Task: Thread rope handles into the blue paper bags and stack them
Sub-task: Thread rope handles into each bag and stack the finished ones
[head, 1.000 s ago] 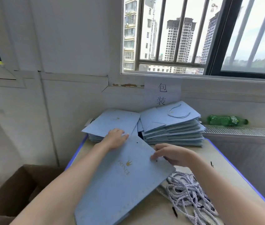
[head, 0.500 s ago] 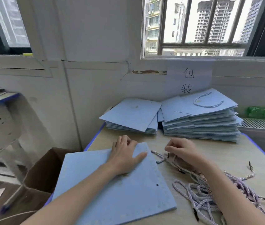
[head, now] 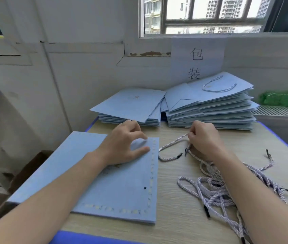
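A flat blue paper bag (head: 115, 187) lies in front of me on the wooden table (head: 180, 221), its punched edge to the right. My left hand (head: 125, 141) rests on the bag near the upper hole, thumb and forefinger touching the paper. To the right, my right hand (head: 205, 138) grips a white twisted rope handle (head: 170, 148), whose black-tipped end lies beside the bag's edge. A tangle of loose rope handles (head: 217, 192) lies under my right forearm.
Two stacks of blue bags stand at the table's back: a lower stack (head: 130, 108) on the left, a taller stack (head: 212, 106) with a rope handle on top on the right. A green bottle (head: 284, 98) lies on the radiator. A cardboard box (head: 28, 173) sits left below.
The bag has come to lie squarer before me. My left hand slid up to the bag's right edge. My right hand lifted one rope handle out of the tangle toward the bag.
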`<state>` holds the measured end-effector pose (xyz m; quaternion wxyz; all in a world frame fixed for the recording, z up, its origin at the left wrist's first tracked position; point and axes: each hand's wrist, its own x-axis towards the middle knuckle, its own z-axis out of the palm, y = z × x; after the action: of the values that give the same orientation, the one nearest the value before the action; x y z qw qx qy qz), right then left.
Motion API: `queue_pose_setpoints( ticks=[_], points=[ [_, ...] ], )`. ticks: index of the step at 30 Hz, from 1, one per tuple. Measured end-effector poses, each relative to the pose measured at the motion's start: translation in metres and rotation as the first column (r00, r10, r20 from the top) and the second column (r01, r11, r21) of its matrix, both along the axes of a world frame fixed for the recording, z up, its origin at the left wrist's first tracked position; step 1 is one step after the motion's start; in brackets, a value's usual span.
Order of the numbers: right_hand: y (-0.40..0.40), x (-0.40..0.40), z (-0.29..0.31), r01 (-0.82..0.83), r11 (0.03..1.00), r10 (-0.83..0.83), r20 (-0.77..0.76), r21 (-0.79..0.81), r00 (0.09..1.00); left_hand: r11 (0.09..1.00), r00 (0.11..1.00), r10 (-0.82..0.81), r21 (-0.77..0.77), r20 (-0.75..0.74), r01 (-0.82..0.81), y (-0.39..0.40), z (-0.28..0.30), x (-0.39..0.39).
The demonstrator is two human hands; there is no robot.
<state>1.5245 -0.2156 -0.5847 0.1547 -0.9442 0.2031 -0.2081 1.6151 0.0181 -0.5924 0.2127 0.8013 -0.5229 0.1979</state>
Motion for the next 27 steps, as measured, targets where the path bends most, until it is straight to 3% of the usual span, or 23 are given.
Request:
queue_pose_setpoints(
  ticks=[6,8,10,12,14,18,22,24,27],
  points=[
    [0.0,0.001,0.008,0.044,0.999,-0.043,0.038,-0.025,0.998,0.981,0.972,0.134,0.161,-0.191,-0.103,0.001,0.003,-0.011],
    [0.004,-0.002,0.015,-0.064,0.998,0.064,0.038,0.011,0.997,0.978,0.968,0.137,0.187,-0.209,-0.098,0.0,0.005,-0.011],
    [0.01,-0.009,0.026,-0.25,0.956,0.251,0.013,0.15,0.968,0.973,0.965,0.147,0.209,-0.217,-0.101,-0.001,0.006,-0.009],
    [0.018,-0.018,0.037,-0.382,0.843,0.44,-0.076,0.38,0.895,0.967,0.962,0.16,0.231,-0.221,-0.107,-0.001,0.008,-0.01],
    [0.022,-0.024,0.042,-0.396,0.768,0.557,-0.219,0.504,0.801,0.96,0.959,0.173,0.255,-0.226,-0.113,-0.003,0.01,-0.012],
    [0.029,-0.025,0.037,-0.381,0.836,0.543,-0.505,0.394,0.67,0.95,0.958,0.2,0.279,-0.207,-0.138,-0.006,0.01,-0.017],
    [0.032,-0.023,0.037,-0.392,0.872,0.489,-0.486,0.292,0.724,0.966,0.975,0.122,0.246,-0.187,-0.074,-0.008,0.013,-0.025],
    [0.034,-0.022,0.036,-0.378,0.887,0.457,-0.384,0.266,0.802,0.977,0.981,0.056,0.211,-0.183,-0.017,-0.011,0.009,-0.029],
    [0.037,-0.017,0.031,-0.37,0.847,0.459,-0.172,0.382,0.872,0.984,0.975,0.009,0.176,-0.224,0.031,-0.015,0.004,-0.028]
  ],
)
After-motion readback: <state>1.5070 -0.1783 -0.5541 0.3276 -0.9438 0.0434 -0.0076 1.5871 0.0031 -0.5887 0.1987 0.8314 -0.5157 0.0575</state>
